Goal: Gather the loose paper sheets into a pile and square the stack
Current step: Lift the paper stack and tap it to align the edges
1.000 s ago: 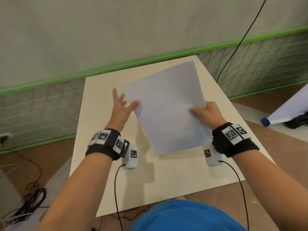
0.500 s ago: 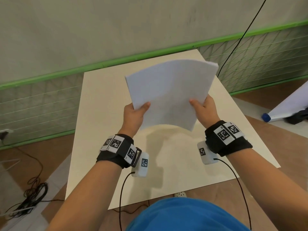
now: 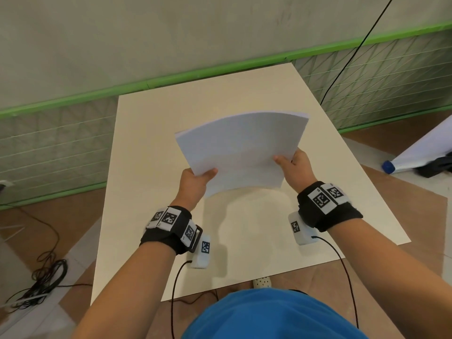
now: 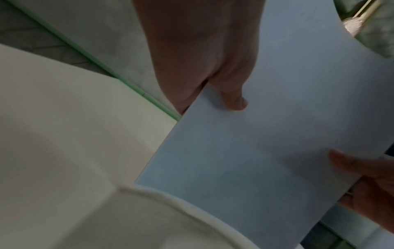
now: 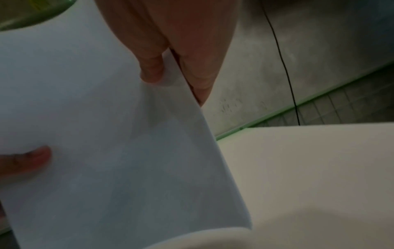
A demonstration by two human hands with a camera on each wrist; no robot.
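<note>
A thin stack of white paper sheets is held upright above the cream table, bowed in an arch. My left hand grips its left edge, thumb on the near face. My right hand grips the right edge the same way. In the left wrist view my left hand pinches the paper stack, with the right thumb showing low at the right. In the right wrist view my right hand pinches the sheets. The fingers behind the stack are hidden.
A black cable hangs down past the table's far right corner. A green-trimmed wire fence runs behind the table. Loose cables lie on the floor at left. A rolled white sheet with a blue cap lies on the floor at right.
The stack lay tilted low over the table with my left hand open beside it; my left hand has taken its left edge and both hands have raised it upright, bowed.
</note>
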